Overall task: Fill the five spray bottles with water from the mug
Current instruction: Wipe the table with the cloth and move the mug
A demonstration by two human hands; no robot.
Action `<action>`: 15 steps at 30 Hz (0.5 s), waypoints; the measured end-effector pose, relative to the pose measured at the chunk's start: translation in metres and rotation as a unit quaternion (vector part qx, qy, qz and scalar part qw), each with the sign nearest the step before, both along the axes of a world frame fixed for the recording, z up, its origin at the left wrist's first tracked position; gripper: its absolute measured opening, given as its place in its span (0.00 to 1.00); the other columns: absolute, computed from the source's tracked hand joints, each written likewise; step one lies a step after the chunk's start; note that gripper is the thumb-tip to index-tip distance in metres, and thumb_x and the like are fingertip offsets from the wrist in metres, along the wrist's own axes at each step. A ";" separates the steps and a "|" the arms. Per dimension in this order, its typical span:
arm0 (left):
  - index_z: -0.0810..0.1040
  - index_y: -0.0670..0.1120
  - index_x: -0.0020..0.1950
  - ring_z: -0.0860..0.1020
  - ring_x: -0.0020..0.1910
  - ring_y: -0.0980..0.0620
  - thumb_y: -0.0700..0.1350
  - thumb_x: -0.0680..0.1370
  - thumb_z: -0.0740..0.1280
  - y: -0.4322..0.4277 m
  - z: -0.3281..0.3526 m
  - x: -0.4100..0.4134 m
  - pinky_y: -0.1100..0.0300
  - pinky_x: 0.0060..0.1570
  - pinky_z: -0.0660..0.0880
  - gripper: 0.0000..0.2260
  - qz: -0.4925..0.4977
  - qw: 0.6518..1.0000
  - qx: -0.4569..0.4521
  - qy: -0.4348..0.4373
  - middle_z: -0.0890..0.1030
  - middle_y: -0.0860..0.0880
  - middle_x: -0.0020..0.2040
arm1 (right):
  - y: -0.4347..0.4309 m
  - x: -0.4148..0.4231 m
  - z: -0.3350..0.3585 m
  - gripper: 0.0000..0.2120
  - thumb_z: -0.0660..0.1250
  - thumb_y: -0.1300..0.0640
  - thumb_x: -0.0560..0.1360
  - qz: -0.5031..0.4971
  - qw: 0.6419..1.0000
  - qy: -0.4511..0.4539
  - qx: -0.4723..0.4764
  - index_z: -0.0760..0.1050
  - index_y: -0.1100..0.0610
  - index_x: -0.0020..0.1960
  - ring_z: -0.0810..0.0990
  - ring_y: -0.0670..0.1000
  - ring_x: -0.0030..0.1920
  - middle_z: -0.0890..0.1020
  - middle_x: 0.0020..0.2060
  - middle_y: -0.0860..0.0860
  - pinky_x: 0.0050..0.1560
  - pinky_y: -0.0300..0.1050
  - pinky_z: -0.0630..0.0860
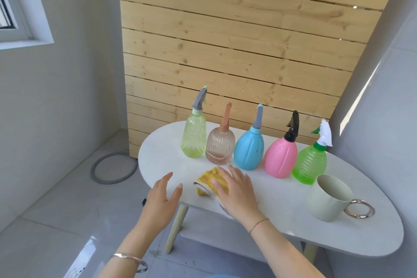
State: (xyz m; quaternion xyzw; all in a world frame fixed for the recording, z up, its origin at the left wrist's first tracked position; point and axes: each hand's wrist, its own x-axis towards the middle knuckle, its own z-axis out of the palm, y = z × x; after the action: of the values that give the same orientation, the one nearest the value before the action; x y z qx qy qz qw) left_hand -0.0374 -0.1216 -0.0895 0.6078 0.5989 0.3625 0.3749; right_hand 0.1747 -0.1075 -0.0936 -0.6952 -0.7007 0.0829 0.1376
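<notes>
My right hand [237, 189] presses flat on the yellow cloth [211, 177], apparently to wipe the table [282, 221]; my left hand [162, 196] hovers, fingers straight, holding nothing; the spray bottles [249, 149] stand capped near the mug [327, 198].

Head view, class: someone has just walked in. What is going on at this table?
A person is at a white table. The right hand presses flat on a yellow cloth near the front edge, as if wiping. The left hand hovers open beside it, holding nothing. Five spray bottles stand in a row behind, heads on. The mug stands to the right, untouched; whether it holds water cannot be told.
</notes>
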 end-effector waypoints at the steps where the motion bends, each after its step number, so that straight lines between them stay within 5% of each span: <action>1: 0.60 0.49 0.78 0.60 0.76 0.51 0.52 0.83 0.58 -0.001 -0.001 -0.002 0.53 0.73 0.61 0.24 -0.012 1.000 0.012 0.020 0.63 0.51 0.77 | -0.009 0.002 -0.003 0.31 0.44 0.33 0.77 -0.057 0.998 -0.002 0.002 0.59 0.45 0.75 0.54 0.53 0.76 0.58 0.76 0.50 0.75 0.51 0.49; 6: 0.53 0.52 0.80 0.49 0.79 0.55 0.52 0.84 0.52 0.000 -0.006 -0.002 0.59 0.77 0.48 0.24 -0.045 0.992 0.050 0.103 0.55 0.56 0.79 | -0.027 -0.015 -0.022 0.44 0.28 0.34 0.65 -0.037 0.999 -0.022 -0.023 0.50 0.46 0.78 0.49 0.56 0.77 0.53 0.78 0.49 0.74 0.53 0.45; 11: 0.49 0.58 0.79 0.43 0.79 0.57 0.52 0.85 0.47 0.018 -0.015 -0.004 0.54 0.78 0.42 0.21 -0.076 0.987 0.058 0.130 0.47 0.64 0.76 | 0.022 -0.055 -0.015 0.26 0.46 0.42 0.82 0.042 0.998 0.006 -0.056 0.50 0.46 0.78 0.45 0.55 0.78 0.50 0.78 0.48 0.75 0.54 0.42; 15: 0.49 0.58 0.80 0.43 0.79 0.55 0.60 0.82 0.40 0.039 -0.027 -0.027 0.53 0.76 0.40 0.25 -0.051 0.968 0.054 0.241 0.48 0.60 0.80 | 0.055 -0.093 -0.015 0.25 0.49 0.45 0.82 0.114 0.992 0.002 -0.061 0.50 0.47 0.78 0.45 0.54 0.78 0.50 0.78 0.48 0.75 0.53 0.42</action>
State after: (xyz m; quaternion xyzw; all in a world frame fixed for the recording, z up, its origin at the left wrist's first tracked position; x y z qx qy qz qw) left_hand -0.0641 -0.0829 -0.1165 0.7265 0.6191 0.2175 0.2039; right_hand 0.0819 -0.0525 -0.1089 -0.6173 -0.7689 0.1425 0.0860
